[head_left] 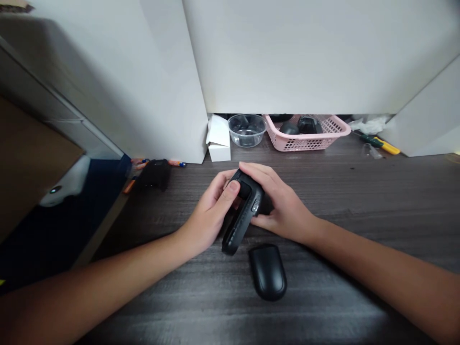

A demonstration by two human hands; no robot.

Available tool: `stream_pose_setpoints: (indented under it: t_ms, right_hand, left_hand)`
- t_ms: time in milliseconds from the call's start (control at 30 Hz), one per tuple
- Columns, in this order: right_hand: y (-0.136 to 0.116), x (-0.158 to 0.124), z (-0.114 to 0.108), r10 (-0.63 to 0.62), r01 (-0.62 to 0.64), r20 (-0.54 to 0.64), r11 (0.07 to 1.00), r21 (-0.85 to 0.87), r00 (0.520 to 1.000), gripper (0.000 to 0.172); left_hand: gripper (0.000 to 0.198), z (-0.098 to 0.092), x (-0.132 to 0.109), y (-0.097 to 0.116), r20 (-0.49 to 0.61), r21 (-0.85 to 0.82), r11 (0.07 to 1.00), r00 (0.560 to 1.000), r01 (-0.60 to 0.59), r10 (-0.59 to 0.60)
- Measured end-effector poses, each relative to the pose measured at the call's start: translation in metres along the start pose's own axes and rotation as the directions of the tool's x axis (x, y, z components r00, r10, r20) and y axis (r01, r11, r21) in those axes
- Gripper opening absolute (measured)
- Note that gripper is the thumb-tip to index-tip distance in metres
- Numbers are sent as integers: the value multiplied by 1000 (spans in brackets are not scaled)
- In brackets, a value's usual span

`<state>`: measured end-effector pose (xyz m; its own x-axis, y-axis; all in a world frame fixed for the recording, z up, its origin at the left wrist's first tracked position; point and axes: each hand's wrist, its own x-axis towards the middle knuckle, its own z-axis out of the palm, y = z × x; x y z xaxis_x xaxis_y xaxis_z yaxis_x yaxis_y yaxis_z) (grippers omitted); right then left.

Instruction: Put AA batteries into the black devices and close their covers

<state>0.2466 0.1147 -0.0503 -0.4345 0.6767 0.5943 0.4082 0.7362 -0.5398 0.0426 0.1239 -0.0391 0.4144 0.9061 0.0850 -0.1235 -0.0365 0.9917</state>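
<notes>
Both my hands hold a black computer mouse body (pixel 244 211) above the dark wood desk (pixel 359 215), tilted on its side with its underside toward me. My left hand (pixel 212 211) grips it from the left, thumb pressed on its upper end. My right hand (pixel 280 201) wraps over its top and right side. A separate black curved shell, which looks like a mouse top cover (pixel 268 272), lies flat on the desk just in front of my hands.
At the back stand a pink basket (pixel 334 129) holding dark mice, a clear plastic bowl (pixel 247 129), a small white box (pixel 218 139) and a green-yellow screwdriver (pixel 381 143). A black object (pixel 154 173) and several batteries (pixel 176 163) lie at the left, near the desk edge. White panels wall the back.
</notes>
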Motion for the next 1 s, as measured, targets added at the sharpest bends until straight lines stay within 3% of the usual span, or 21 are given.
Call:
stream_pose_setpoints:
  t_ms: [200,433,600,767,1000]
  right_hand:
    - [-1,0,0,-7,7,-6,1000,23,1000,99]
    - [-3,0,-2,-3,5,-57,999,38,998,92]
    - [-3,0,-3,-2,4,-49,999,37,999,92]
    - [-2,0,-3,-6,8,-46,999,34,999,92]
    - [-3,1,-3,0,2,-17,997,72,1000,94]
  left_hand:
    - [48,-1,-1,3,29,92,995,999,-35,32]
    - [76,-6,-5,0,178,18,1000,984,2,-5]
    - [75,-8,-4,-3,217,-5,999,976,-33,33]
    - [69,-5,-3,2,195,34,998,980,-48,40]
    - [62,-3,-4,2,127,38,999,991,24,-29]
